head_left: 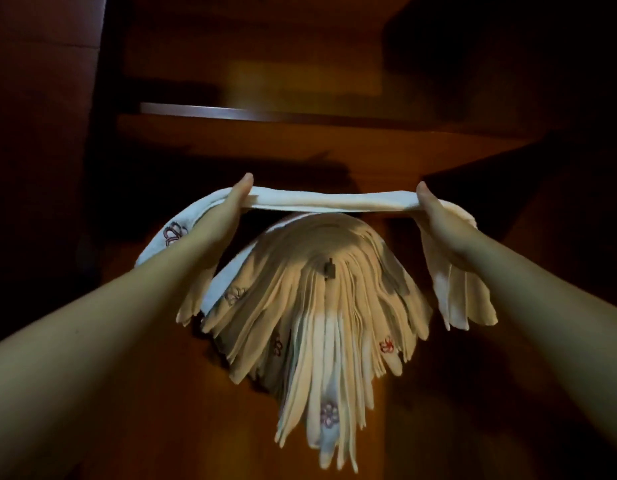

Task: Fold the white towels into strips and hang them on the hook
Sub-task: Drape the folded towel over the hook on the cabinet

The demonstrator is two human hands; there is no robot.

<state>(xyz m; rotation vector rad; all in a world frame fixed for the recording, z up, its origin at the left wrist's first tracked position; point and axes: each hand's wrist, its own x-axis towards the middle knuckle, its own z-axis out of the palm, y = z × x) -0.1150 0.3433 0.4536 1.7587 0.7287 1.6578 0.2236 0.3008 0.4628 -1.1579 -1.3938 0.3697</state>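
Dark reddish-brown wood panelling (334, 64) fills the background, dim at both side edges, with a horizontal ledge (230, 110) crossing above your hands. Your left hand (227, 206) and right hand (436, 209) each grasp one end of a folded white towel strip (331, 202), stretched level between them, its loose ends drooping outside each wrist. An embroidered flower shows on the left end. Just below the strip, a thick bundle of hung towels (320, 306) fans out and down from a small dark hook (329, 270) on the wood. The strip is above the hook, apart from it.
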